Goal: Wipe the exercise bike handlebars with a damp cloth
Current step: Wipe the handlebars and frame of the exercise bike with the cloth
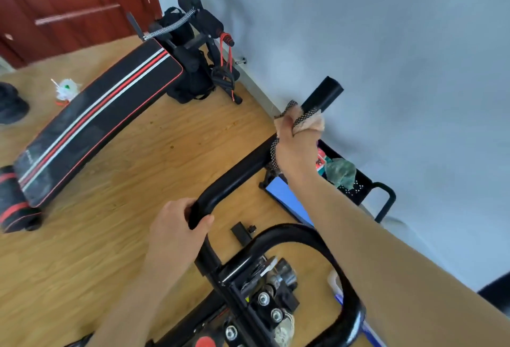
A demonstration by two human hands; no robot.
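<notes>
The exercise bike's black padded handlebar (240, 173) runs from the lower middle up to its free end near the wall at the upper right. My right hand (296, 150) is wrapped around the bar just below that end, gripping a pink cloth (310, 121) with a dark speckled edge against the foam. My left hand (176, 233) holds the bend of the same bar lower down, thumb over the top. A second curved handlebar loop (339, 264) sits closer to me, above the bike's stem and bolts (265, 299).
A black sit-up bench (93, 126) with red and white stripes lies on the wooden floor at left. A black wire rack (356, 184) with a green rag stands by the grey wall. A red door (69, 1) is at the far left.
</notes>
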